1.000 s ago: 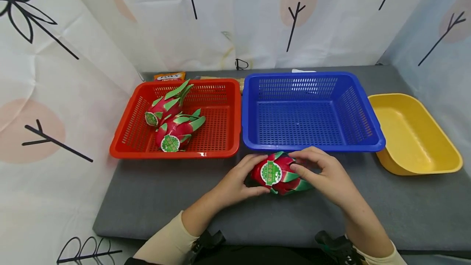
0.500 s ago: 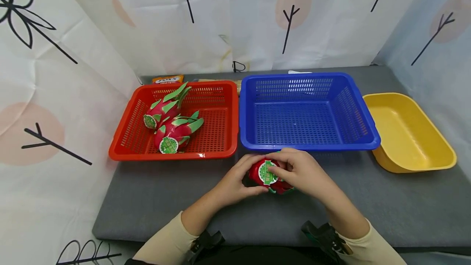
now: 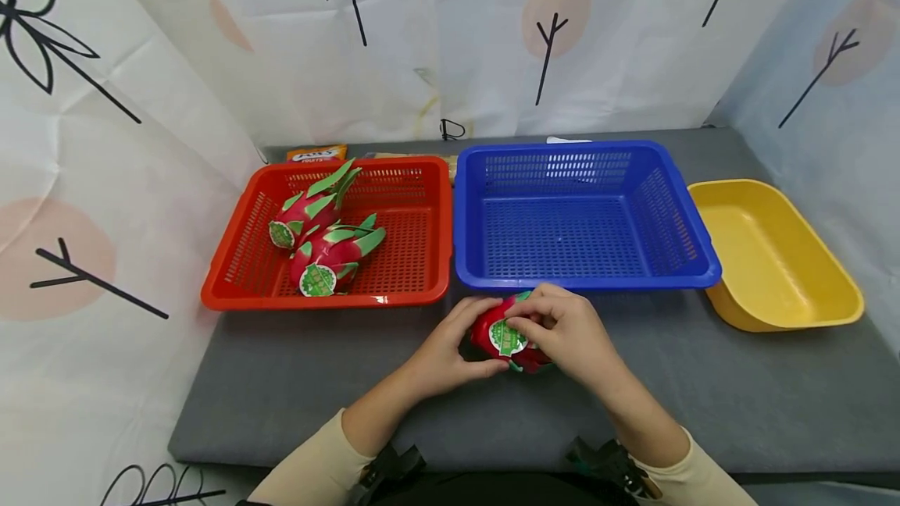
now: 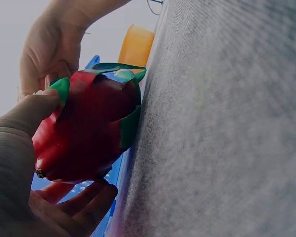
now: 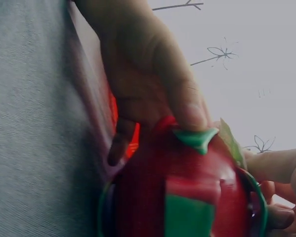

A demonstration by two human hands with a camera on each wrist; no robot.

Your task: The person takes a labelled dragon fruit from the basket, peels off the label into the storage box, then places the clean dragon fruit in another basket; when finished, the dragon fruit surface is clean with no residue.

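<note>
In the head view, a red dragon fruit (image 3: 483, 332) with green-tipped scales lies on the grey table in front of the blue basket. My left hand (image 3: 444, 354) grips its left end, thumb on the near side and fingers over the far side; the left wrist view shows this hand around the fruit (image 4: 86, 131). A round green-and-white sticker (image 3: 506, 340) faces up on the fruit. Thumb and curled fingers of my right hand (image 3: 568, 328) pinch at the sticker's right edge, partly covering it. The fruit's leafy end is hidden under that hand.
A red basket (image 3: 439, 256) at the left holds two more dragon fruits (image 3: 337, 252) with stickers. Beside it stands a blue basket (image 3: 562, 284), then a yellow tub (image 3: 773, 256) on the right. An orange packet (image 3: 316, 153) lies behind the red basket, near the cloth wall.
My right hand has moved left from the fruit's leafy end to the sticker, and its fingers have drawn together there. The left hand keeps its grip on the dragon fruit.
</note>
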